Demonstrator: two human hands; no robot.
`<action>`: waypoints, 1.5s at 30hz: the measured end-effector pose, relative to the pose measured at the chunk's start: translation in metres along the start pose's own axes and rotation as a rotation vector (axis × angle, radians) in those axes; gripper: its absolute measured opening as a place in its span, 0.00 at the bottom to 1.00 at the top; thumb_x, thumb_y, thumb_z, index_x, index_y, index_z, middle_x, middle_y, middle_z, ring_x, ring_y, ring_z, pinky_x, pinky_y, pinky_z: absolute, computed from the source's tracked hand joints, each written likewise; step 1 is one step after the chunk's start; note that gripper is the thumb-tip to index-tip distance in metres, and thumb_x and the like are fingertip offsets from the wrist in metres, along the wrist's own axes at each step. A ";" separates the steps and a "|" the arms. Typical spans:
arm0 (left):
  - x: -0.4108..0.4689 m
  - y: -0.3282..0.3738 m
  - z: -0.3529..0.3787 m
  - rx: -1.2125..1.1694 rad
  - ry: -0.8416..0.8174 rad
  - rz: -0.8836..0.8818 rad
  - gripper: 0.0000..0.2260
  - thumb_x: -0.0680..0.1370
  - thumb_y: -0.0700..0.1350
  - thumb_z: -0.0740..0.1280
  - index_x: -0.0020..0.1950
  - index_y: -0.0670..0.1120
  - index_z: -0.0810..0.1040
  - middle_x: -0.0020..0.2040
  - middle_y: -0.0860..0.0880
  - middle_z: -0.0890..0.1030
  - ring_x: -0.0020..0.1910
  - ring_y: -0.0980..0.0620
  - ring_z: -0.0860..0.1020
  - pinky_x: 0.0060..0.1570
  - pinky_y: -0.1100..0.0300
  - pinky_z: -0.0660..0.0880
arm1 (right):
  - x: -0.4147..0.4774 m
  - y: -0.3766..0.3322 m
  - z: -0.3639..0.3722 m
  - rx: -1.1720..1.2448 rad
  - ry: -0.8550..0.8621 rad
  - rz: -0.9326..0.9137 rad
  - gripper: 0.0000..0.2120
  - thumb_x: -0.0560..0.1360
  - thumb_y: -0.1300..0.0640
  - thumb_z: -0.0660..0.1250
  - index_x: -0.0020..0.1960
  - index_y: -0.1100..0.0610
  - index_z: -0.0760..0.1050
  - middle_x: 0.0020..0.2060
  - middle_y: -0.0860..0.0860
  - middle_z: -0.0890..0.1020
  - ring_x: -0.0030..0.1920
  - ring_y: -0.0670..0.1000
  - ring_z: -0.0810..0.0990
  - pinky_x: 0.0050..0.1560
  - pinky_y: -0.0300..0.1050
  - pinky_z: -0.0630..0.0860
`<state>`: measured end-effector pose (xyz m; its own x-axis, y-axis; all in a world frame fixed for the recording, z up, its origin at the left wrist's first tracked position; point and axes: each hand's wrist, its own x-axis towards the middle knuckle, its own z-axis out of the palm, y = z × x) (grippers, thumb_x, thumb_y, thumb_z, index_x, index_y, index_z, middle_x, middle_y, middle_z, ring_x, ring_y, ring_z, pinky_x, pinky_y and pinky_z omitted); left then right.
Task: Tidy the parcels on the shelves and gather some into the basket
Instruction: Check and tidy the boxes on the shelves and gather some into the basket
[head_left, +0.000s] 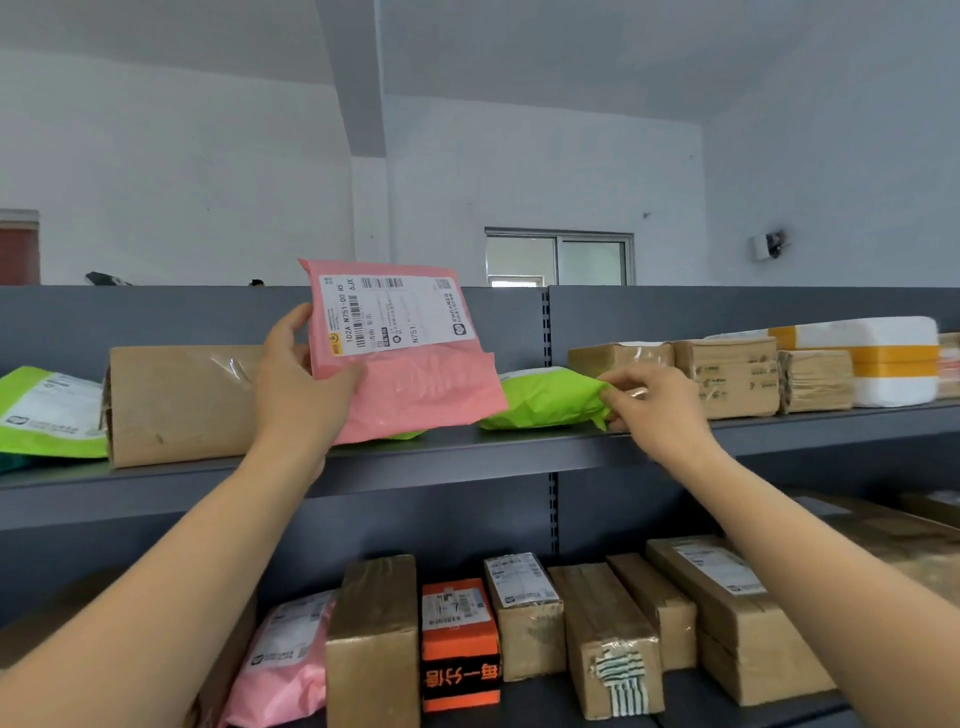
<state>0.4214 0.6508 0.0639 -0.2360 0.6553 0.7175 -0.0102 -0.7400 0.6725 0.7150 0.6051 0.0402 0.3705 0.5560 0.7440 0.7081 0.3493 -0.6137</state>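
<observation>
Presently, left hand grips 1 pink mailer (label facing camera) above upper shelf; right hand fingers pinch green mailer.

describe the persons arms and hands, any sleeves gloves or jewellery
Both forearms are bare from the bottom edge of the picture to the wrists: no sleeves show. The left hand and the right hand wear no gloves, and no watch, bracelet or ring is visible. The nails that show look short and unpainted. No markings or tattoos are visible on either arm.
</observation>
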 end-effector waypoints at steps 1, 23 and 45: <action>0.001 0.001 0.000 -0.016 0.001 -0.013 0.30 0.72 0.31 0.70 0.69 0.53 0.67 0.50 0.57 0.78 0.53 0.56 0.78 0.54 0.54 0.77 | -0.006 0.000 -0.005 0.040 0.007 0.024 0.10 0.76 0.63 0.66 0.42 0.49 0.79 0.40 0.50 0.82 0.34 0.51 0.83 0.39 0.47 0.82; 0.031 -0.011 0.054 0.309 -0.042 -0.014 0.22 0.76 0.33 0.61 0.68 0.48 0.73 0.62 0.48 0.78 0.60 0.47 0.75 0.57 0.58 0.70 | -0.059 -0.012 -0.037 0.659 0.098 0.566 0.13 0.74 0.54 0.70 0.50 0.64 0.75 0.48 0.56 0.83 0.48 0.53 0.82 0.48 0.48 0.79; 0.033 -0.009 0.046 0.333 -0.177 -0.071 0.20 0.75 0.32 0.61 0.65 0.44 0.75 0.61 0.46 0.79 0.56 0.44 0.77 0.58 0.50 0.75 | -0.024 -0.025 0.001 1.000 0.131 0.475 0.18 0.74 0.71 0.65 0.63 0.66 0.72 0.54 0.61 0.81 0.50 0.56 0.82 0.39 0.43 0.82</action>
<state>0.4582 0.6858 0.0900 -0.0739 0.7406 0.6679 0.3023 -0.6216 0.7227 0.6877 0.5843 0.0373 0.5776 0.7311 0.3631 -0.3035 0.6052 -0.7360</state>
